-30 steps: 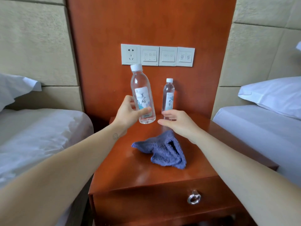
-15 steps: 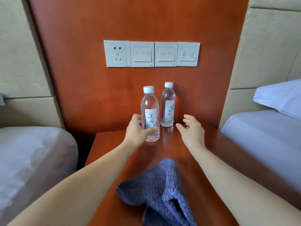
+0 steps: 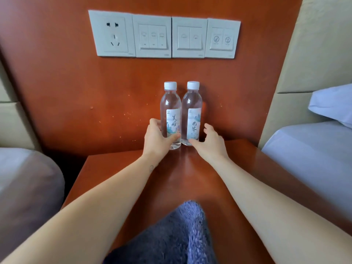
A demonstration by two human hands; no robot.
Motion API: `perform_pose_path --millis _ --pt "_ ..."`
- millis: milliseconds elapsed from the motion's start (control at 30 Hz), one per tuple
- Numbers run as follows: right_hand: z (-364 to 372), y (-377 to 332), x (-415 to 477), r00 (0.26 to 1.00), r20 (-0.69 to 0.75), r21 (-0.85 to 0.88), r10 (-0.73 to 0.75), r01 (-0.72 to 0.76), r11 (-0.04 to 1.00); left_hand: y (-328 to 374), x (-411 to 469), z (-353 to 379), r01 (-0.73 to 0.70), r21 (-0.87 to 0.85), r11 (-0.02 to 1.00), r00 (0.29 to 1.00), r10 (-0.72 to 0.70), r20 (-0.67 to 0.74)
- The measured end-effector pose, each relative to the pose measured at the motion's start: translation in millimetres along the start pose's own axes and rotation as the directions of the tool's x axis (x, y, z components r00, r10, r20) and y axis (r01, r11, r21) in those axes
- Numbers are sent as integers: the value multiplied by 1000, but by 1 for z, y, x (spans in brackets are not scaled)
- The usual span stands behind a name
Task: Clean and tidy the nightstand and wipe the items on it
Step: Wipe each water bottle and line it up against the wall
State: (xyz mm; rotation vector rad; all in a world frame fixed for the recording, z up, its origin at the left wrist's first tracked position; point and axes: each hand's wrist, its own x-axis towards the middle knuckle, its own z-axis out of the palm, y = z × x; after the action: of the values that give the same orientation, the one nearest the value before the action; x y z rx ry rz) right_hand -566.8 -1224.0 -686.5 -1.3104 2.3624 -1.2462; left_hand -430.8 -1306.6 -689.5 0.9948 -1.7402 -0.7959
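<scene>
On the worktop point(image 3: 247, 168), both bottles stand upright and touching at the back panel. Your left hand point(image 3: 155, 137) wraps the left bottle point(image 3: 170, 115); your right hand point(image 3: 210, 142) is spread wide beside the right bottle point(image 3: 192, 113), its thumb at the base.

I see two clear plastic water bottles point(image 3: 170, 115) point(image 3: 192, 113) standing side by side at the far edge of the reddish wooden nightstand point(image 3: 118, 168), with the fluffy blue cloth point(image 3: 171, 239) at the near edge.
</scene>
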Motion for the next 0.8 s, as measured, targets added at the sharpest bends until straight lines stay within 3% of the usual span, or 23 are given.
perform_pose_path --millis 400,800 --pt "5 -1 4 997 -39 65 61 -58 996 -4 8 5 -54 42 998 995 50 89" --pt "8 5 9 991 -102 87 81 -73 994 0 5 16 -58 68 996 997 55 58"
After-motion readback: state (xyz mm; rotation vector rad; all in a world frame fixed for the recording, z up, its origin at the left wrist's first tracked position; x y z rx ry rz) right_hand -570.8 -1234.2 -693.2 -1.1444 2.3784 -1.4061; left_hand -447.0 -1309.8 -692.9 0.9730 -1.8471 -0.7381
